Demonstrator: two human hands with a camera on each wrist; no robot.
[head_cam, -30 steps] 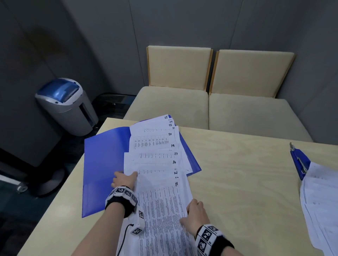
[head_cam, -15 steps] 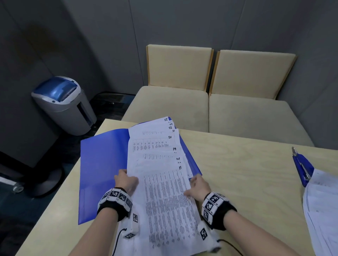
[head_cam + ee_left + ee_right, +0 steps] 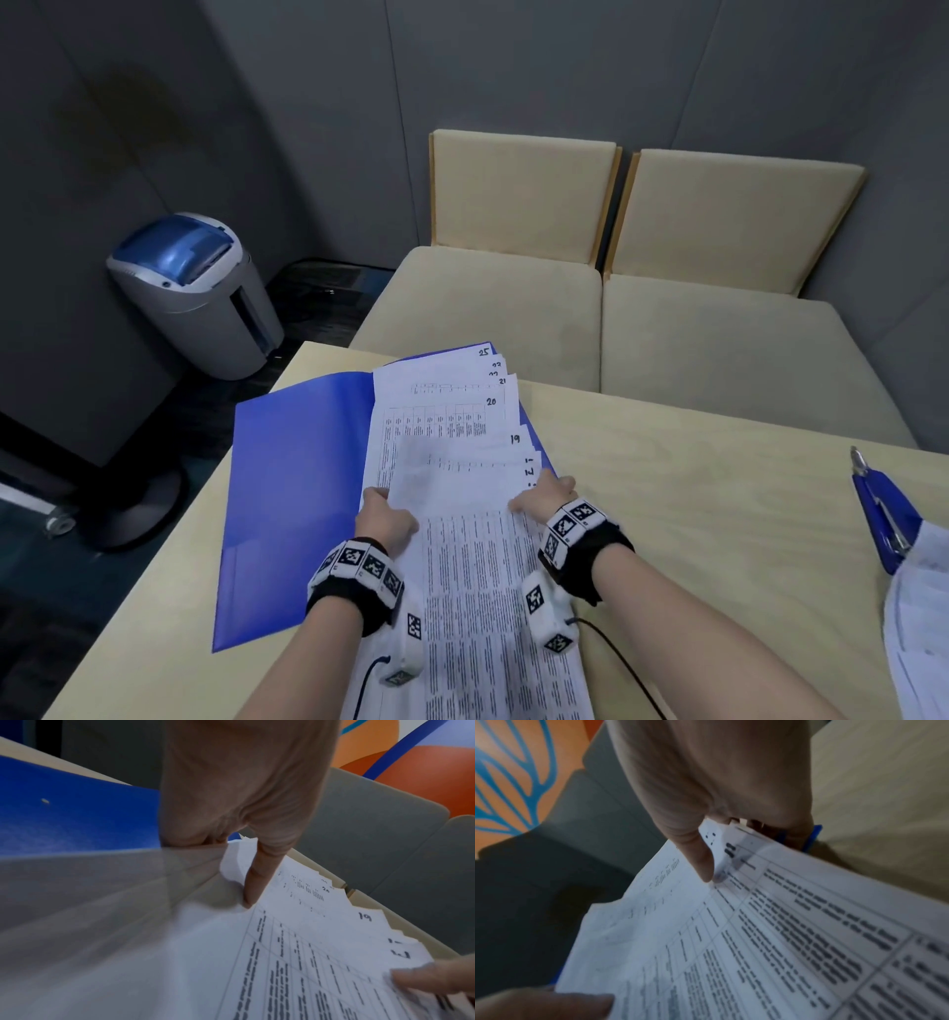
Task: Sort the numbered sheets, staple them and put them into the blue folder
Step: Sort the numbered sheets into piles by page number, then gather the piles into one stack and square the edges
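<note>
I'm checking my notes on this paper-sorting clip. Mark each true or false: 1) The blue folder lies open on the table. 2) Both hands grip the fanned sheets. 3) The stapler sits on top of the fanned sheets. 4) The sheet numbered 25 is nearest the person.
1) True: the blue folder lies open under the fanned sheets.
2) True: the left hand and the right hand pinch their side edges.
3) False: the stapler lies at the table's right, beside another paper pile.
4) False: 25 is farthest.
</note>
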